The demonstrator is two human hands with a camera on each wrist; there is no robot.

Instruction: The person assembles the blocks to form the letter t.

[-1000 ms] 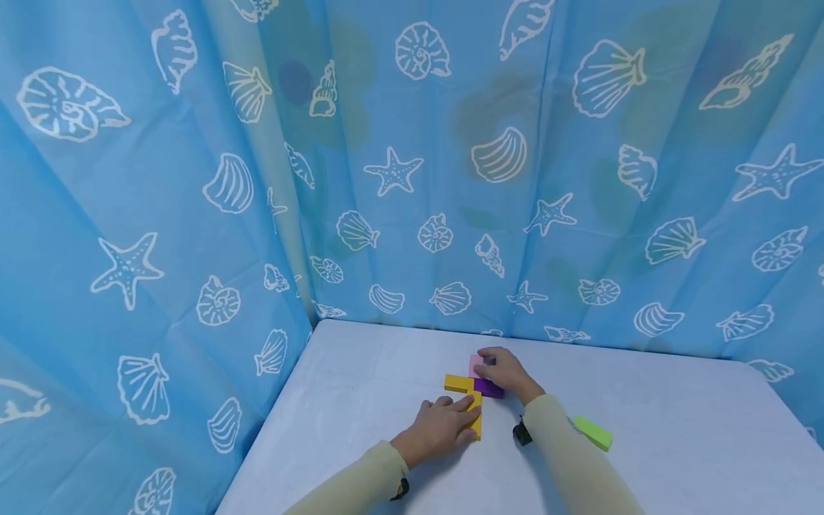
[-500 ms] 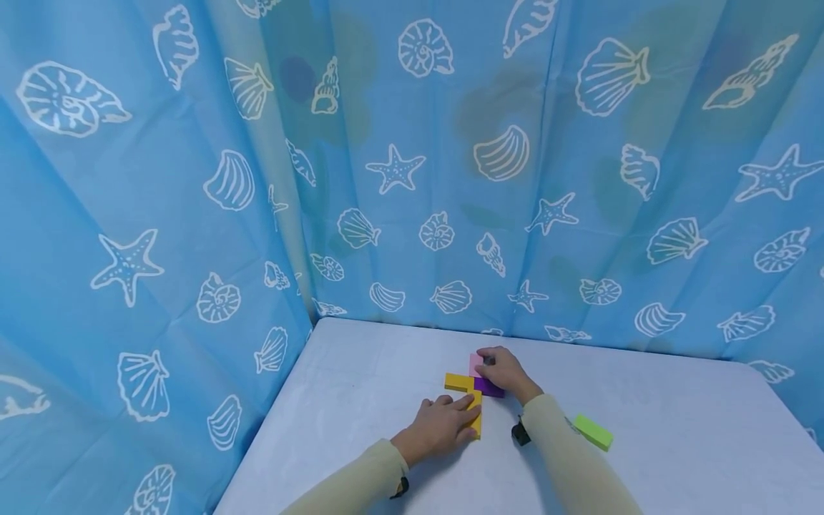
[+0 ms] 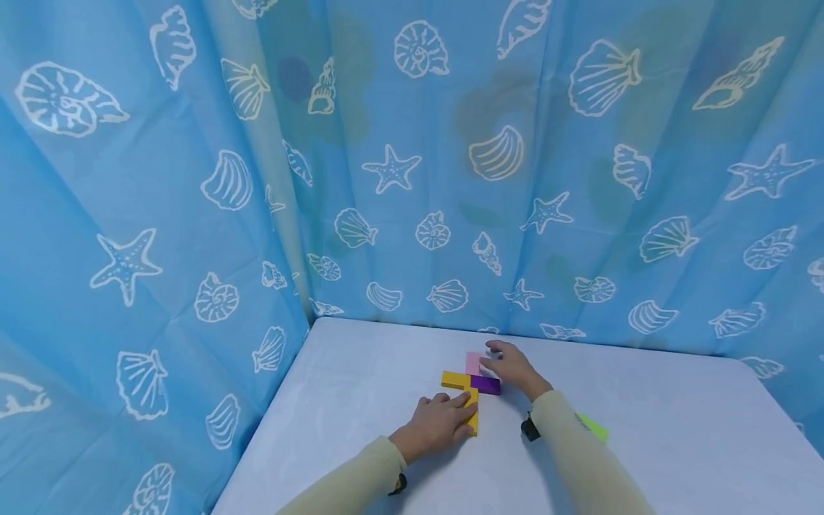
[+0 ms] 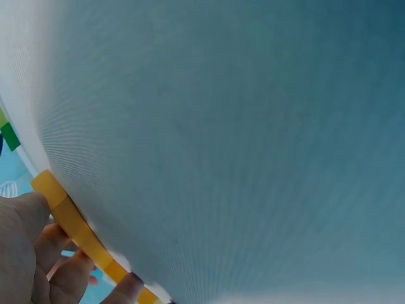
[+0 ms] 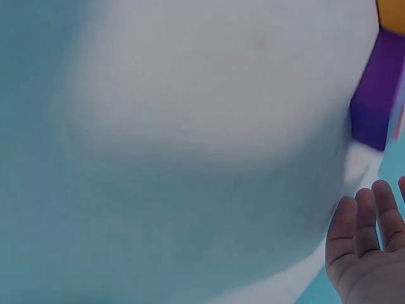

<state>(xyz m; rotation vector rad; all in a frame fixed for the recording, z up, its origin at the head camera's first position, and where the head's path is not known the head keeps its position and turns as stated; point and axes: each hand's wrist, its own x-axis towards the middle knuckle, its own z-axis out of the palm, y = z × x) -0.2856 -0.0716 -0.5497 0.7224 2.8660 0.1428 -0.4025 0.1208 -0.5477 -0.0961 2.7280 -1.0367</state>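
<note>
My left hand (image 3: 430, 426) holds a long yellow block (image 4: 74, 220) lying on the table, thumb at its near end and fingertips toward its far end. A second yellow block (image 3: 453, 380) lies crosswise at the far end of the first. Beside that junction, on the right, lies a purple block (image 3: 486, 385). Beyond the purple one is a pink block (image 3: 473, 363). My right hand (image 3: 511, 366) hovers just right of the pink block with fingers apart, and holds nothing; in the right wrist view its fingers are extended near the purple block (image 5: 378, 95).
A lime green block (image 3: 594, 426) lies on the white table (image 3: 676, 429) to the right, partly hidden by my right sleeve. A blue curtain (image 3: 399, 214) with white shell prints rises behind the table's far edge and along its left side.
My right hand has let go of the pink block and drawn slightly right, uncovering more of it. My left hand stays on the yellow block.
</note>
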